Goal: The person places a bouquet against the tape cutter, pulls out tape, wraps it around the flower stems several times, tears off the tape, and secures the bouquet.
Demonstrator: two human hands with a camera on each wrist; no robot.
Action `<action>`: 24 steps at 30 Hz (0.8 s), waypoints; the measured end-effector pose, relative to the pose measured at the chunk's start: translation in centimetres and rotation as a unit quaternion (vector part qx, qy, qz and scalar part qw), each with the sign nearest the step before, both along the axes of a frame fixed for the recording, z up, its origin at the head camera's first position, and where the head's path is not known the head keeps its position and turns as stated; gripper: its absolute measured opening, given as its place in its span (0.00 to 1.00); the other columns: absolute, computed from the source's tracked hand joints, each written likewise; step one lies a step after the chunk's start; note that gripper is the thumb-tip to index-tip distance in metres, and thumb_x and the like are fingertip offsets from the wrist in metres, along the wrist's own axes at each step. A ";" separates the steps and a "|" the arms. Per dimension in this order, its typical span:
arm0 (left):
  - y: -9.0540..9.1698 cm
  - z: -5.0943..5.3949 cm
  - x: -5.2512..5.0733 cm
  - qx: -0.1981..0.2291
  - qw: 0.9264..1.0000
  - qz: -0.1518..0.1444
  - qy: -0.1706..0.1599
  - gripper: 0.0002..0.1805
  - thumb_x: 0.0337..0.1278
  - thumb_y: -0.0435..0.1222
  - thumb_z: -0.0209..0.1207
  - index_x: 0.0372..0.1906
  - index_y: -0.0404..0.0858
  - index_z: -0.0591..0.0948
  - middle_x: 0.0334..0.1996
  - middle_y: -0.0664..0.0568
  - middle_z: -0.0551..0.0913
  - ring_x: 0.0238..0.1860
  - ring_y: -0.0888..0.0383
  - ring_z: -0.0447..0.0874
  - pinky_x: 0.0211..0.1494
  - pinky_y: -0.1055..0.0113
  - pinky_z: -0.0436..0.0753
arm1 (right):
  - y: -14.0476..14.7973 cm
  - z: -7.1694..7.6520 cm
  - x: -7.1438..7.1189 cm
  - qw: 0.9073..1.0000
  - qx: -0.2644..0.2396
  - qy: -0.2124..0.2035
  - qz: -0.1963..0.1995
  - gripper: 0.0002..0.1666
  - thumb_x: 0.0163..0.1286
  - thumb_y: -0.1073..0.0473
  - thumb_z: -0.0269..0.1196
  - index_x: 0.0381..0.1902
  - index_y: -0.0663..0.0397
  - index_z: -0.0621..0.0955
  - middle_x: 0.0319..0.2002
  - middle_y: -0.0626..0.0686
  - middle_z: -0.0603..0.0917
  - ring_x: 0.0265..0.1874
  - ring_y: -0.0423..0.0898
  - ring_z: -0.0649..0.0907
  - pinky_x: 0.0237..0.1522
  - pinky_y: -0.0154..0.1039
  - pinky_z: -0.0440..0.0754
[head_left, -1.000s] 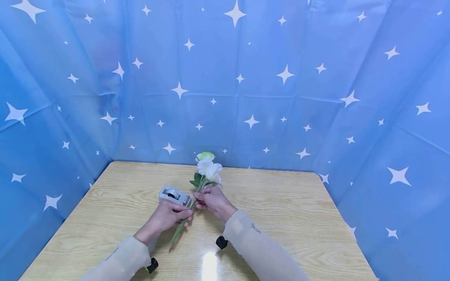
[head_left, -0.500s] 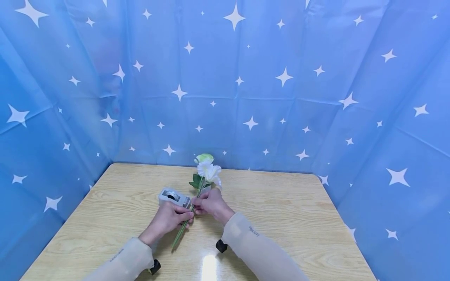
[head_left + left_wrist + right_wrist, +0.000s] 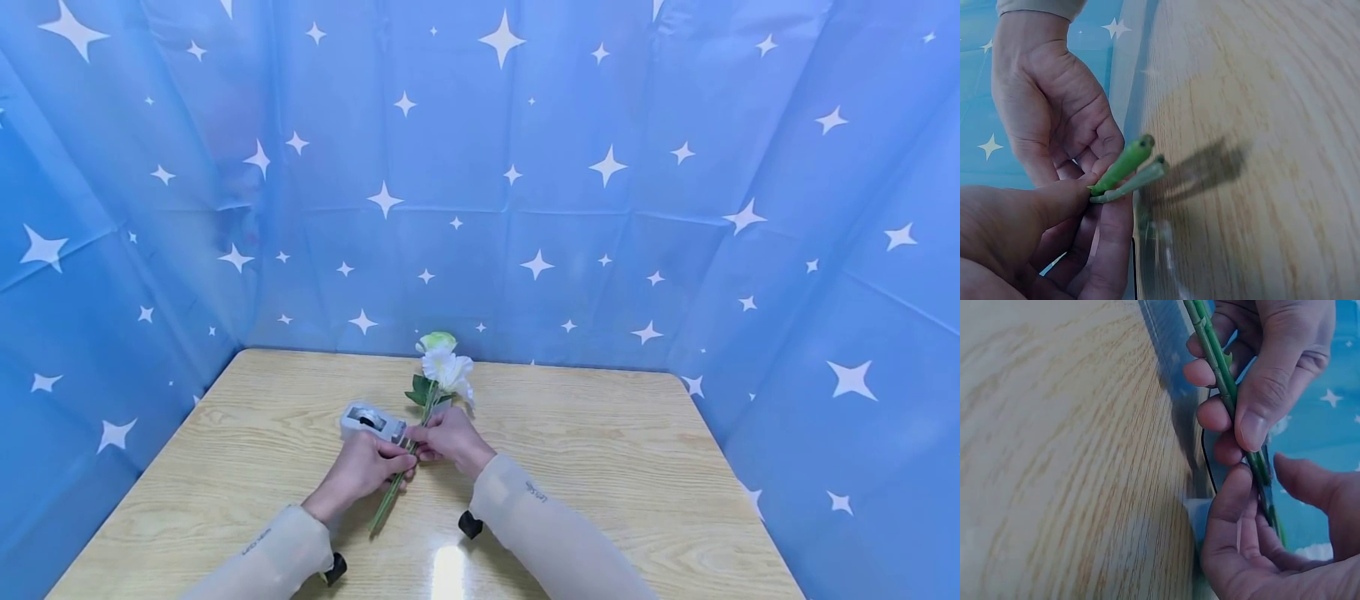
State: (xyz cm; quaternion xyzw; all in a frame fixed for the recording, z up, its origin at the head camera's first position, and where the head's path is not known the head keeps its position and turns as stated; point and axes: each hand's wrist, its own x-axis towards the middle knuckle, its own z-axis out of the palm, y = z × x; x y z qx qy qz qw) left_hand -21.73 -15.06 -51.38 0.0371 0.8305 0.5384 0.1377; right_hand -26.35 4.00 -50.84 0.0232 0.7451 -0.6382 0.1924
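Note:
Two artificial flowers, a white one (image 3: 447,369) and a pale green one (image 3: 437,340), lie together, their green stems (image 3: 386,507) pointing toward me. My left hand (image 3: 356,469) pinches both stems between thumb and fingers; the cut ends (image 3: 1125,165) stick out past the grip in the left wrist view. Just above it, my right hand (image 3: 453,439) has its fingers curled round the stems. In the right wrist view its thumb (image 3: 1304,481) stands off from them. A glossy, dark patch shows on the stems there; its kind is unclear.
Behind my left hand stands a pale grey tape dispenser (image 3: 372,421), close beside the stems. The wooden table (image 3: 600,467) spreads out on both sides. A blue curtain with white stars (image 3: 536,264) hangs beyond its back and sides.
My left hand has moved slightly right and my right hand slightly down and left, so they are closer together. The flowers have barely shifted, still held at the stems.

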 end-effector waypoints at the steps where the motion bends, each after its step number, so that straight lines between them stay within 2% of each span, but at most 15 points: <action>1: 0.0 0.0 0.0 0.000 1.000 0.000 -0.001 0.09 0.81 0.33 0.73 0.48 0.31 0.98 0.34 0.45 0.97 0.31 0.56 0.97 0.36 0.63 0.97 | 0.0 0.0 0.0 1.000 0.001 -0.001 0.000 0.20 0.77 0.63 0.79 0.26 0.51 0.83 0.29 0.52 0.91 0.26 0.39 0.88 0.35 0.30 0.93; 12: 0.0 0.0 0.0 0.000 1.000 0.001 -0.004 0.09 0.82 0.33 0.72 0.49 0.31 0.98 0.34 0.47 0.97 0.31 0.55 0.98 0.36 0.62 0.97 | -0.2 0.0 -0.1 1.000 0.014 0.008 0.005 0.10 0.78 0.64 0.79 0.35 0.62 0.91 0.35 0.55 0.95 0.28 0.40 0.89 0.36 0.31 0.93; 19: 0.1 0.3 -0.2 0.008 1.000 0.006 -0.018 0.10 0.83 0.34 0.71 0.51 0.31 0.97 0.36 0.45 0.97 0.32 0.54 0.98 0.37 0.64 0.97 | -0.2 0.3 -0.2 1.000 0.014 0.004 0.005 0.12 0.78 0.63 0.79 0.32 0.58 0.90 0.29 0.51 0.90 0.26 0.38 0.87 0.35 0.29 0.91; 24: -0.1 0.3 -0.1 0.005 1.000 0.003 -0.014 0.09 0.83 0.34 0.71 0.50 0.32 0.98 0.35 0.46 0.98 0.32 0.55 0.98 0.37 0.64 0.97 | -0.2 0.3 -0.2 1.000 0.015 0.004 0.006 0.12 0.78 0.64 0.79 0.31 0.58 0.90 0.26 0.49 0.88 0.25 0.37 0.86 0.33 0.27 0.89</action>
